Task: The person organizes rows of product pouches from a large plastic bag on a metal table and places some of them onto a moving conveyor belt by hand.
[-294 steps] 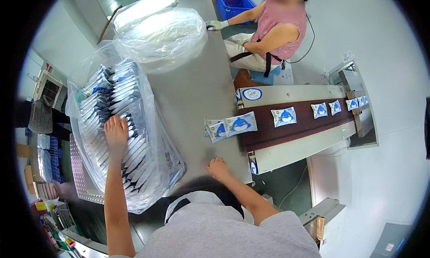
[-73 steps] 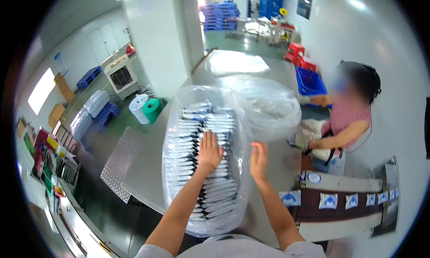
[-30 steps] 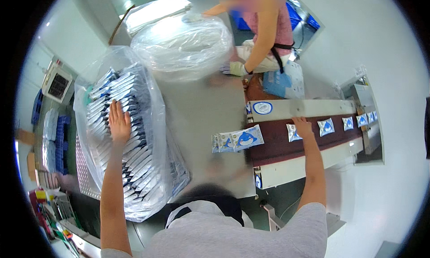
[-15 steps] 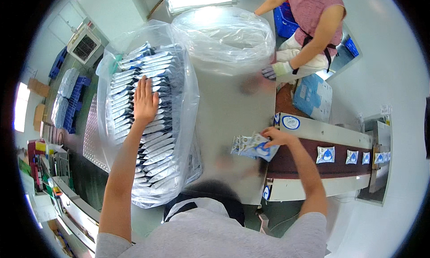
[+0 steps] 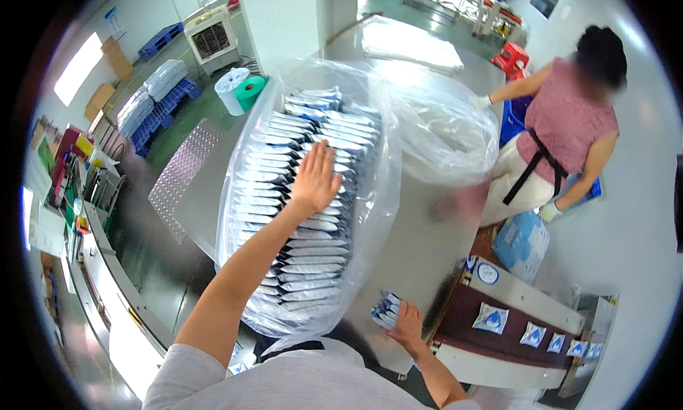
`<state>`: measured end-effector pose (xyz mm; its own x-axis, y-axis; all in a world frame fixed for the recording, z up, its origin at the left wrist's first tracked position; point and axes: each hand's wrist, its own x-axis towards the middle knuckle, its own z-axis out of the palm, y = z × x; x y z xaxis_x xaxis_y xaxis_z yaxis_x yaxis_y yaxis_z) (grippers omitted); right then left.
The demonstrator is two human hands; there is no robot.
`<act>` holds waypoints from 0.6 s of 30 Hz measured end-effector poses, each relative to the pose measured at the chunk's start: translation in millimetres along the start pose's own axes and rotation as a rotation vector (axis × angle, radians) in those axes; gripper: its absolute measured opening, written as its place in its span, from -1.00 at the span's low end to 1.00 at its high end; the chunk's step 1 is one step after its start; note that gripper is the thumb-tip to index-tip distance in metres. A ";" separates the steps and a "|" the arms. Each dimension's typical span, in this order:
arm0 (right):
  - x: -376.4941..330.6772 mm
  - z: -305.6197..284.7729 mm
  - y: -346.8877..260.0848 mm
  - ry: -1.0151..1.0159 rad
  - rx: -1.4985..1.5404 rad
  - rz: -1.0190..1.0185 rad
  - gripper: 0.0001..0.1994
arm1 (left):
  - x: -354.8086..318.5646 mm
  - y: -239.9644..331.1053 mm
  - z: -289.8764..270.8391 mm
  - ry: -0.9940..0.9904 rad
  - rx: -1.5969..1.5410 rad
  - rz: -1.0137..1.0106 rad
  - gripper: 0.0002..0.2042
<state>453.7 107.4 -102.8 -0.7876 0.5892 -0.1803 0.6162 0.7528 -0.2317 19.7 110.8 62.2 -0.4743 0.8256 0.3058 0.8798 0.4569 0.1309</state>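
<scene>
My left hand (image 5: 314, 181) lies flat, fingers stretched, on rows of silvery packets (image 5: 313, 269) standing on edge. A large clear plastic bag (image 5: 376, 218) surrounds these packets on the metal table (image 5: 420, 246). Near the table's front right edge, my right hand (image 5: 408, 326) grips a small stack of white-and-blue packets (image 5: 386, 310), their edges turned up. Its fingers are partly hidden behind the stack. To the right, a brown conveyor belt (image 5: 455, 323) carries single packets of the same look, among them a pillow-shaped packet (image 5: 491, 317).
A second clear bag (image 5: 448, 140) stands beyond the filled one. At the right a co-worker (image 5: 569, 125) in a pink top and gloves has one hand by it. Folded white sheets (image 5: 413, 46) lie at the table's far end. A blue-and-white sack (image 5: 521, 245) sits beside the conveyor.
The view has swung, so the table appears shifted. My right hand has drawn its stack nearer to me, turning it on edge. The co-worker has straightened up. My left hand stays on the packets.
</scene>
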 end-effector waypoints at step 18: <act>413.2 -272.5 -148.2 0.663 1.321 -0.505 -0.12 | 119.1 -3.4 38.2 0.030 -0.173 0.093 -0.45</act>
<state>37.2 319.3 117.6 -0.5451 0.6515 0.5276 -0.4195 0.3329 -0.8445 -41.0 220.2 62.1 -0.3915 0.8504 0.3514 0.9135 0.3132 0.2597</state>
